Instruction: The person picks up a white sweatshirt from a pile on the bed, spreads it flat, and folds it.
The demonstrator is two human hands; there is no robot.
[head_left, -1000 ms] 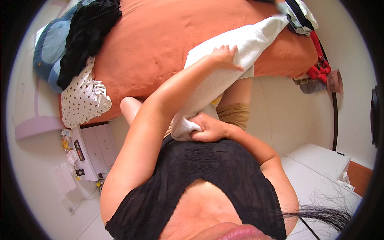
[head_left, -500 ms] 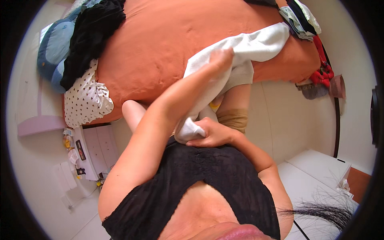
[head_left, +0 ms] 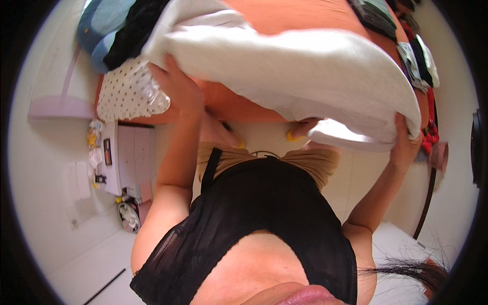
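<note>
A white garment (head_left: 305, 61), blurred by motion, stretches in the air between my two hands, above the near edge of the bed. Its exact kind cannot be told. My left hand (head_left: 183, 91) grips its left end, thumb up against the cloth, close to a white patterned cloth. At its right end, my right hand (head_left: 405, 147) holds the edge with the fingers partly hidden behind the fabric. A loose flap of the garment (head_left: 338, 133) hangs down beside my right hand, over my leg.
The orange-covered bed (head_left: 300, 15) lies ahead. On its left are a blue plush toy (head_left: 94, 30), black cloth (head_left: 129, 38) and the patterned cloth (head_left: 127, 94); folded clothes (head_left: 414, 63) lie on the right. A pale cabinet (head_left: 134, 157) stands left.
My hands have moved wide apart, left hand to the left and right hand to the right. The garment, bunched at my lap before, is now raised and spread. My body has straightened up.
</note>
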